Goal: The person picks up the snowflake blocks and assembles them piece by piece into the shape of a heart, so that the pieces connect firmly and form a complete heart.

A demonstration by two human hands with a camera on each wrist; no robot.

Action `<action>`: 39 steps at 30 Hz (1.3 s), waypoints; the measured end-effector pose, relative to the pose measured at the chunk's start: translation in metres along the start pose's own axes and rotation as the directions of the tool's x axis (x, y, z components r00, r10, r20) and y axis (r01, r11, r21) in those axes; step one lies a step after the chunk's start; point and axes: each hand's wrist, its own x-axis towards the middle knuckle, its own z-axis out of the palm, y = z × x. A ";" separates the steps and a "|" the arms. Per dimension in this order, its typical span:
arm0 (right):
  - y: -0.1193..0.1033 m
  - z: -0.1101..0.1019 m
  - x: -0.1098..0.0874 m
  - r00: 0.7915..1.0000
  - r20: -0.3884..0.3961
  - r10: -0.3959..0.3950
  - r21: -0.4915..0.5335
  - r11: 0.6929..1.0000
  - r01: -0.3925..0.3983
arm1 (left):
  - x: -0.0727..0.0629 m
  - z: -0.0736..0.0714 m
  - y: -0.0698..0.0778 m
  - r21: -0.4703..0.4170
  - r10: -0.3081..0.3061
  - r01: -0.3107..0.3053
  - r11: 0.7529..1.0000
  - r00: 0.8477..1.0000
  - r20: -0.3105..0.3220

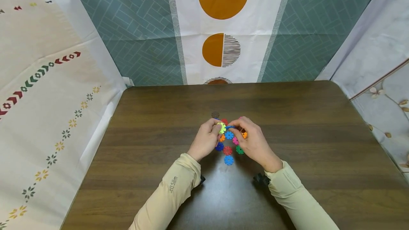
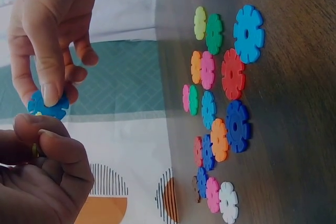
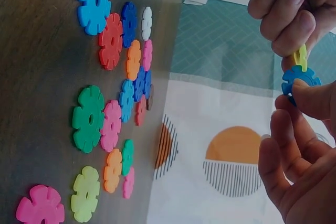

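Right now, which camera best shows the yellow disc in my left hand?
The head view: the yellow disc faces the camera, though the left hand covers part. The right wrist view shows it nearly edge-on, meeting a blue disc; the left wrist view, only slivers.

Tabletop (image 1: 319, 134), right: broad, a wide passage outside the right sleeve (image 1: 303, 194).
Tabletop, left: likewise broad outside the left sleeve (image 1: 172, 191).
Near lane: a wedge between the sleeves, narrowing forward; black wrist pieces (image 1: 262, 179) beside both cuffs, a light blue disc (image 1: 228, 160) ahead.
Centre: loose discs (image 1: 228, 151), flat, closely set, a low obstacle.
Over the discs: left hand (image 1: 205, 138) and right hand (image 1: 252, 139), raised, a gap beneath.
Between the hands: closed off by a yellow-green disc (image 1: 222, 128) meeting a blue disc (image 1: 229, 127).
Far side: a passable strip of tabletop, then hanging cloth (image 1: 148, 52).
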 end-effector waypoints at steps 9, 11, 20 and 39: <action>-0.001 0.000 0.000 1.000 -0.012 -0.022 -0.025 0.999 0.021 | 0.001 0.004 0.002 0.101 0.019 -0.018 0.995 1.000 -0.007; -0.002 0.001 0.000 1.000 -0.011 -0.020 -0.022 1.000 0.020 | 0.002 0.005 0.002 0.147 0.031 -0.028 0.989 0.999 -0.018; -0.006 0.002 0.002 0.995 -0.037 -0.090 -0.081 0.993 0.086 | 0.002 0.010 0.001 0.250 0.064 -0.046 0.967 0.996 -0.064; 0.000 -0.005 0.004 0.996 -0.068 -0.051 -0.057 0.997 0.047 | 0.005 0.007 -0.008 -0.120 -0.013 0.003 0.993 0.997 -0.082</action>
